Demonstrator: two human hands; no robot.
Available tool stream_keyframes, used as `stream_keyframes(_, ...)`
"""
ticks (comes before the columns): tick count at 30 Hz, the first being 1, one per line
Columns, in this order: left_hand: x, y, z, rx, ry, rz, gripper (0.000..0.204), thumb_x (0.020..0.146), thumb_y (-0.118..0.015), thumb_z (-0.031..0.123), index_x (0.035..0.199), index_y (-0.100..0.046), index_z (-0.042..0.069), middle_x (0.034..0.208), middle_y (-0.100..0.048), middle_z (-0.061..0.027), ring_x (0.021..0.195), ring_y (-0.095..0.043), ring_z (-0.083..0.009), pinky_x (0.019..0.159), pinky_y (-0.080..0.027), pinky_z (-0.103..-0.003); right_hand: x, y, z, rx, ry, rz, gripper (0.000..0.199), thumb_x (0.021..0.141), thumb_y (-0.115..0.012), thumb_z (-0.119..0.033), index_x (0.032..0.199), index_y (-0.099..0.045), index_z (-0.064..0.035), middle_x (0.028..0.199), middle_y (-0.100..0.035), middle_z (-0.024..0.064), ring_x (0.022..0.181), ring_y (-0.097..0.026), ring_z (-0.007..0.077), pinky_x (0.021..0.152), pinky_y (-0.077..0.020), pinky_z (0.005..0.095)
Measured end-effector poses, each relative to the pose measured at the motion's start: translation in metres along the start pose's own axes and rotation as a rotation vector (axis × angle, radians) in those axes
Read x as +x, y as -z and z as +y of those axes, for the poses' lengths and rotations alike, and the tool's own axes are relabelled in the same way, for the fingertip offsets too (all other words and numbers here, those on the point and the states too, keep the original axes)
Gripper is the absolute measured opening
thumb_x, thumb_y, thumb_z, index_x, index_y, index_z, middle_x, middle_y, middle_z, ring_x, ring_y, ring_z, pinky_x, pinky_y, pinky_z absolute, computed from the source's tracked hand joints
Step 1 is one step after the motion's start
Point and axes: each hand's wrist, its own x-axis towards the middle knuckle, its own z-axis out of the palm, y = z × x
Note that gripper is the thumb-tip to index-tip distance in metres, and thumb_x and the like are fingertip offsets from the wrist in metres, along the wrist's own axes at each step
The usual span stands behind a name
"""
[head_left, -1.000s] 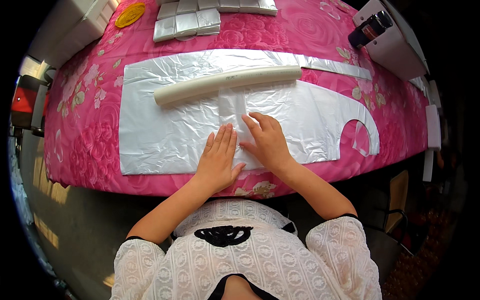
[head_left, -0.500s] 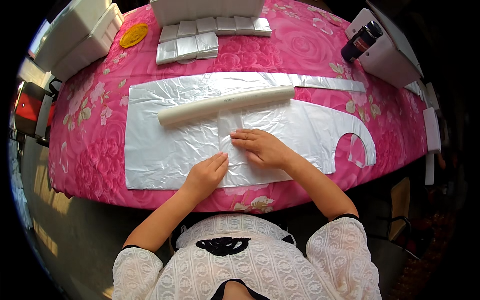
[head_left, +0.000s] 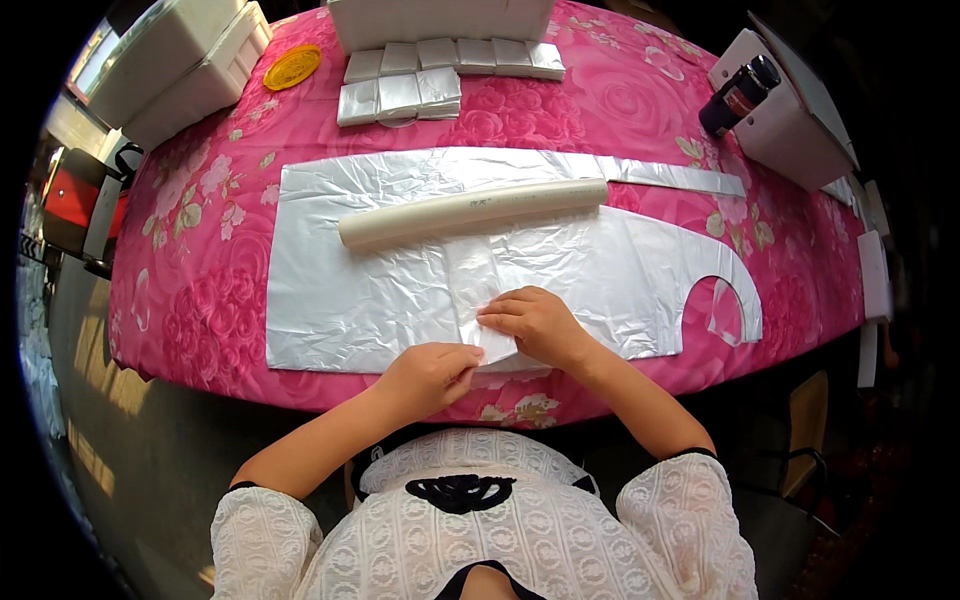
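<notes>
A thin, whitish plastic apron [head_left: 370, 280] lies flat and wrinkled before me, its curved neck opening at the right. Over its upper part rests a cream plastic pipe [head_left: 470, 212], slightly slanted. Below the pipe, a narrow folded strip of the same film [head_left: 470, 265] runs toward me across the middle. My left hand [head_left: 432, 378] pinches the near end of this strip between thumb and fingers, at the table's front edge. Just to its right, my right hand [head_left: 535, 325] is closed on the strip's right side, fingertips together. The film under the fingers is partly hidden.
Folded film packets [head_left: 415, 95] sit in rows at the back, before a white foam box [head_left: 440, 22]. Further foam boxes [head_left: 185, 85] and a yellow lid [head_left: 292, 67] are at the far left. A dark bottle [head_left: 740, 95] leans by a white box [head_left: 800, 130] at the right.
Both hands have come nearer to me along the strip. My left hand has gone from lying on the film to pinching the strip's near end. The view has shifted slightly.
</notes>
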Motion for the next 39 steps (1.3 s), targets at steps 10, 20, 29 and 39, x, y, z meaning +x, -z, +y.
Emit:
stream_keyframes(10, -0.028, -0.006, -0.016, 0.260, -0.195, -0.055, 0.045, 0.067, -0.066, 0.013, 0.109, -0.056, 0.001, 0.115, -0.057, -0.0126, 0.106, -0.055, -0.0250, 0.093, -0.041, -0.040, -0.023, -0.007, -0.033, 0.057, -0.070, -0.002, 0.039, 0.060, -0.059, 0.003, 0.097, -0.064, -0.0085, 0.101, -0.063, 0.0028, 0.088, -0.058, 0.0224, 0.077, -0.0477, 0.0323)
stream_keyframes(20, -0.018, -0.020, -0.017, 0.062, 0.078, 0.178, 0.033, 0.072, -0.063, 0.006, 0.105, -0.059, 0.002, 0.086, -0.064, -0.0105, 0.077, -0.061, -0.0231, 0.065, -0.045, -0.032, -0.018, 0.000, -0.023, 0.290, -0.376, 0.065, 0.017, 0.071, -0.067, -0.005, 0.087, -0.068, -0.0079, 0.078, -0.065, 0.0054, 0.070, -0.057, 0.0185, 0.061, -0.0454, 0.0300)
stream_keyframes(29, 0.013, -0.012, -0.021, -0.209, 0.676, 0.172, 0.063, 0.082, -0.058, 0.009, 0.133, -0.026, -0.008, 0.068, -0.063, -0.0103, 0.062, -0.060, -0.0154, 0.062, -0.047, -0.026, 0.030, 0.011, -0.009, 0.329, -0.898, -0.251, 0.030, 0.082, -0.058, -0.028, 0.070, -0.067, -0.0018, 0.054, -0.059, 0.0079, 0.048, -0.056, 0.0165, 0.052, -0.0443, 0.0296)
stream_keyframes(39, 0.010, -0.003, -0.018, -0.001, 0.522, 0.223, 0.063, 0.077, -0.060, 0.001, 0.132, -0.030, -0.005, 0.129, -0.040, -0.0179, 0.092, -0.057, -0.0207, 0.075, -0.049, -0.030, 0.041, 0.014, 0.000, 0.408, -0.997, -0.361, 0.033, 0.078, -0.056, -0.028, 0.060, -0.065, -0.0020, 0.051, -0.059, 0.0064, 0.049, -0.059, 0.0184, 0.057, -0.0474, 0.0311)
